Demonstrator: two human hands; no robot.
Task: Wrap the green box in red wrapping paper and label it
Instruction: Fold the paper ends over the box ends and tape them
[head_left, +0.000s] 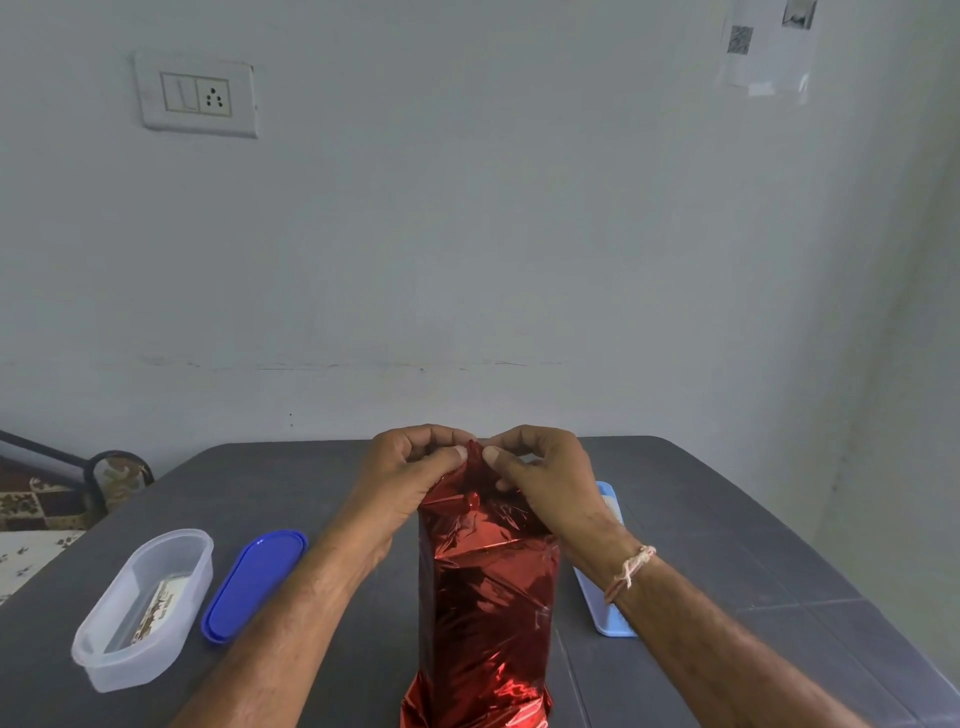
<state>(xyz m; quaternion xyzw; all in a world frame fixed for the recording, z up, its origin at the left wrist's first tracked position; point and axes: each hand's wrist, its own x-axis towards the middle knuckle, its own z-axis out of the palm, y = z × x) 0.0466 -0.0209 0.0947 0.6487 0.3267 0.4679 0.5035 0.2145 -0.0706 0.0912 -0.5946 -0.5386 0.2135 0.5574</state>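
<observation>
Centred on the table (727, 519), near its front edge: box hidden under red paper (488, 587), long axis pointing away from the body. Pinching the gathered far end with left hand (410, 478) and right hand (540, 473), thumbs against fingers, side by side, equally near.

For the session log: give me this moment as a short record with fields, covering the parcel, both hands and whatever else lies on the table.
parcel: red wrapping paper covers a tall upright shape on the table; no green shows
left hand: pinches the gathered paper at the top
right hand: pinches the same top
left of parcel: clear container with a printed card inside; blue lid beside it
right of parcel: light blue tray, partly behind the right forearm
label on parcel: none visible
</observation>
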